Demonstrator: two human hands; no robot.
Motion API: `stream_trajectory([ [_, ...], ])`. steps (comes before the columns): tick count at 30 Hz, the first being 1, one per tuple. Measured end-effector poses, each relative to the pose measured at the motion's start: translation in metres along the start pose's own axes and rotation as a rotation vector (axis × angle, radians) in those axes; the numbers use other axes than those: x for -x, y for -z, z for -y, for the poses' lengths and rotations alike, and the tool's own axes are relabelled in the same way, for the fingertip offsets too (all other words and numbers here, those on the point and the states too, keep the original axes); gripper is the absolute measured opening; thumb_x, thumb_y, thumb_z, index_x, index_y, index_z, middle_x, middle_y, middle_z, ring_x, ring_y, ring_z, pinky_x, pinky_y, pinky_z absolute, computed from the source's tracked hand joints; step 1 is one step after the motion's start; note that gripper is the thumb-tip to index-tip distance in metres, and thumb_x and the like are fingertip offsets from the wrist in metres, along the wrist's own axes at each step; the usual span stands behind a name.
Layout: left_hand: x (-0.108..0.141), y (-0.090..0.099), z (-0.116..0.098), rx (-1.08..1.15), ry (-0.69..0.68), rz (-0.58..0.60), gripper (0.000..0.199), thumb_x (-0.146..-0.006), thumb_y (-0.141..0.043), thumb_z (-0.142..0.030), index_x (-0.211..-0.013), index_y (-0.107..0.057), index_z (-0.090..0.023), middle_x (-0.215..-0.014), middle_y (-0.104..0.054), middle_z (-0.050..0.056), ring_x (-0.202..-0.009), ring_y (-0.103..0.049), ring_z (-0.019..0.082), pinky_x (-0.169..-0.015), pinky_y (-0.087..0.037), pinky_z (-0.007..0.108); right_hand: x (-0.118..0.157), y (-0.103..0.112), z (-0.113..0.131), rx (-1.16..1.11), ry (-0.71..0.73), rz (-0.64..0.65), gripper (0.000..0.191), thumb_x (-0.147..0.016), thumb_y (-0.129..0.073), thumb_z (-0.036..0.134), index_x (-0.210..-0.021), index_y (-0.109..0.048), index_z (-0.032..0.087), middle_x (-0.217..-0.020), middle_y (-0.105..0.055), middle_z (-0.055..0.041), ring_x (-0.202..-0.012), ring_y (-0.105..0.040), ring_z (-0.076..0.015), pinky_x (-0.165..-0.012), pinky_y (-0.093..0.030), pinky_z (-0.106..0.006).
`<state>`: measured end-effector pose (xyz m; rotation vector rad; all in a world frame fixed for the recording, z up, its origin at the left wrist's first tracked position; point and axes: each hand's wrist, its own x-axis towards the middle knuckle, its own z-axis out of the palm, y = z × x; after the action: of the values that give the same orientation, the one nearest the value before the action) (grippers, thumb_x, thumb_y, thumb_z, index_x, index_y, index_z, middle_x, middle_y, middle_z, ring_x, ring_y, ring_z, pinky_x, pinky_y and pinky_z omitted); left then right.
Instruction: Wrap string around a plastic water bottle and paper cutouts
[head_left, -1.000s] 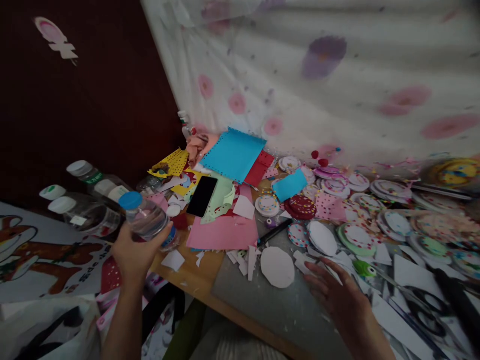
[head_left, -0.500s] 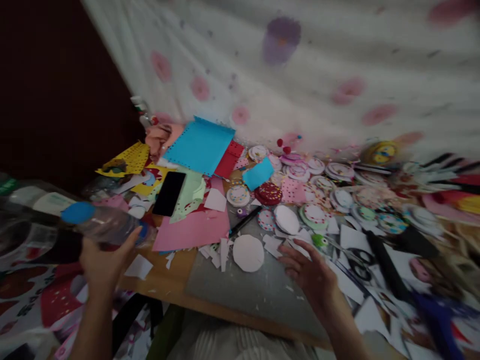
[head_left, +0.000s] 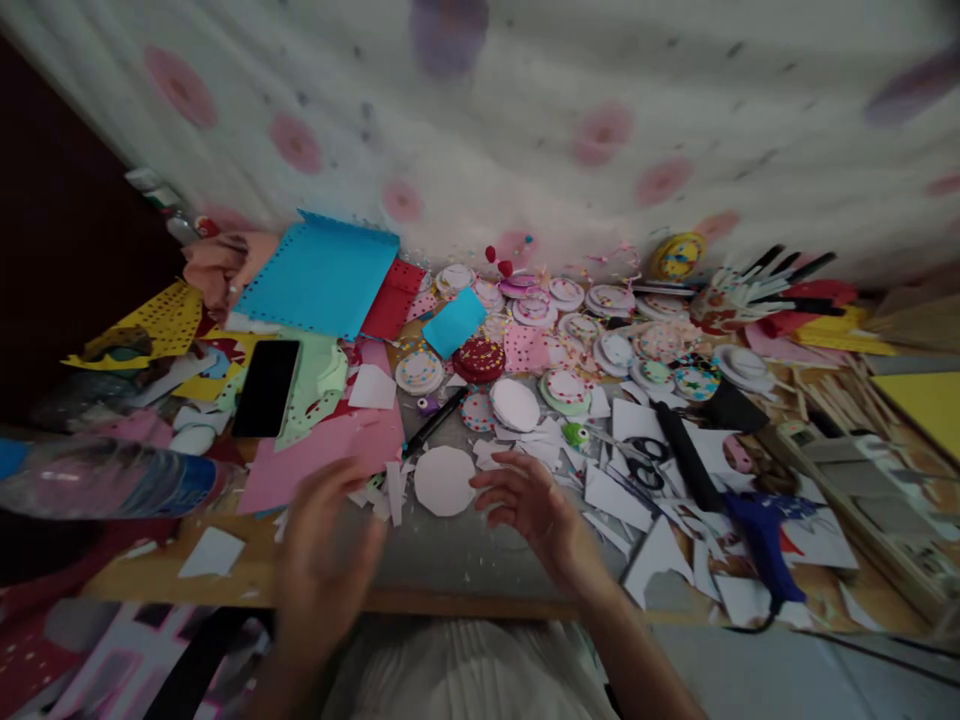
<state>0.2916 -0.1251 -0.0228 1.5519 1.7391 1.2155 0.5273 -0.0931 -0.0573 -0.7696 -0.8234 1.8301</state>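
Observation:
A white paper disc [head_left: 445,481] lies on the grey mat [head_left: 480,560] near the table's front edge. My right hand [head_left: 529,510] hovers at its right side, fingers apart and slightly curled, holding nothing. To the left of the disc, my left hand [head_left: 326,550] is in the air, blurred, its thumb and fingers apart with nothing between them. Pink paper [head_left: 322,450] lies behind my left hand. A black pen [head_left: 435,422] rests behind the disc, beside a small purple piece [head_left: 427,405]. White paper scraps [head_left: 394,492] are scattered around the disc.
Plastic bottle [head_left: 120,480] and phone [head_left: 266,388] at left; blue sheet [head_left: 322,275] behind. Decorated discs [head_left: 480,358] fill the back. On the right are scissors [head_left: 646,462], a blue glue gun [head_left: 765,545], a pen holder [head_left: 712,305] and a wooden box [head_left: 870,500].
The view has turned to the right. My left hand has moved away from the bottle toward the disc. My right hand is now nearer the disc's right edge.

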Motion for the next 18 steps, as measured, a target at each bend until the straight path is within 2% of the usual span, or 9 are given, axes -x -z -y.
stream_trajectory([
  [2,-0.007,-0.029,-0.015,0.032,-0.157,0.253,0.050,-0.080,-0.068,-0.025,-0.128,-0.055,-0.027,-0.129,-0.058,0.010,-0.117,-0.055,0.027,-0.100,-0.043,0.040,0.001,-0.002,-0.005,0.033,0.006,0.031,0.060,-0.080,-0.055,0.070,-0.119,-0.053,0.025,-0.100,-0.064,-0.0082,-0.084,-0.061,-0.0213,-0.068,-0.048,-0.032],
  [4,-0.015,-0.050,-0.023,0.080,-0.240,0.431,0.038,-0.082,-0.066,-0.020,-0.119,-0.062,-0.028,-0.120,-0.063,0.008,-0.113,-0.057,0.024,-0.099,-0.043,0.035,0.004,-0.005,-0.009,0.068,0.018,0.051,0.057,-0.084,-0.051,0.069,-0.120,-0.054,0.025,-0.095,-0.059,-0.0055,-0.082,-0.057,-0.0194,-0.066,-0.048,-0.030],
  [5,-0.018,-0.058,-0.026,0.108,-0.247,0.484,0.030,-0.083,-0.064,-0.018,-0.112,-0.066,-0.028,-0.113,-0.066,0.007,-0.108,-0.060,0.023,-0.095,-0.045,0.033,0.006,-0.006,-0.009,0.086,0.023,0.056,0.056,-0.086,-0.048,0.068,-0.121,-0.054,0.025,-0.095,-0.057,-0.0051,-0.081,-0.055,-0.0187,-0.065,-0.048,-0.030],
  [7,-0.023,-0.068,-0.027,0.173,-0.202,0.500,0.015,-0.084,-0.063,-0.018,-0.096,-0.070,-0.025,-0.095,-0.069,0.005,-0.091,-0.063,0.019,-0.082,-0.048,0.028,0.010,-0.007,-0.006,0.101,0.013,0.051,0.057,-0.088,-0.041,0.069,-0.122,-0.055,0.025,-0.097,-0.056,-0.0053,-0.080,-0.054,-0.0179,-0.066,-0.048,-0.030],
  [9,-0.027,-0.074,-0.027,0.253,-0.084,0.459,0.006,-0.083,-0.064,-0.019,-0.086,-0.068,-0.023,-0.082,-0.066,0.002,-0.075,-0.062,0.016,-0.071,-0.048,0.025,0.013,-0.005,0.001,0.060,-0.037,0.045,0.064,-0.089,-0.034,0.072,-0.121,-0.057,0.022,-0.095,-0.057,-0.0055,-0.077,-0.055,-0.0171,-0.067,-0.048,-0.030],
  [11,-0.029,-0.076,-0.026,0.366,0.094,0.425,0.003,-0.081,-0.067,-0.022,-0.083,-0.066,-0.022,-0.076,-0.064,0.000,-0.067,-0.059,0.014,-0.065,-0.046,0.024,0.014,-0.001,0.007,-0.014,-0.114,0.056,0.071,-0.087,-0.029,0.076,-0.117,-0.061,0.019,-0.086,-0.058,-0.0048,-0.071,-0.055,-0.0162,-0.062,-0.047,-0.028],
  [14,-0.033,-0.077,-0.024,0.597,0.362,0.416,0.013,-0.077,-0.072,-0.029,-0.082,-0.064,-0.019,-0.070,-0.061,-0.002,-0.060,-0.055,0.011,-0.058,-0.044,0.022,0.016,0.005,0.016,0.041,-0.147,0.054,0.059,-0.091,-0.039,0.066,-0.116,-0.062,0.017,-0.079,-0.061,-0.0041,-0.066,-0.056,-0.0147,-0.059,-0.045,-0.026],
  [16,-0.034,-0.076,-0.022,0.753,0.503,0.444,0.018,-0.074,-0.076,-0.030,-0.082,-0.064,-0.018,-0.068,-0.060,-0.003,-0.059,-0.054,0.009,-0.056,-0.042,0.020,0.020,0.006,0.020,0.261,-0.041,-0.007,0.038,-0.095,-0.048,0.047,-0.119,-0.060,0.020,-0.082,-0.062,-0.0038,-0.072,-0.057,-0.0151,-0.065,-0.046,-0.027],
  [18,-0.034,-0.075,-0.020,0.877,0.613,0.498,0.020,-0.072,-0.078,-0.028,-0.082,-0.065,-0.017,-0.070,-0.060,-0.002,-0.061,-0.054,0.008,-0.056,-0.042,0.018,0.024,0.006,0.024,0.544,0.151,-0.073,0.026,-0.095,-0.052,0.029,-0.119,-0.059,0.024,-0.091,-0.062,-0.0039,-0.081,-0.057,-0.0162,-0.074,-0.046,-0.030],
])
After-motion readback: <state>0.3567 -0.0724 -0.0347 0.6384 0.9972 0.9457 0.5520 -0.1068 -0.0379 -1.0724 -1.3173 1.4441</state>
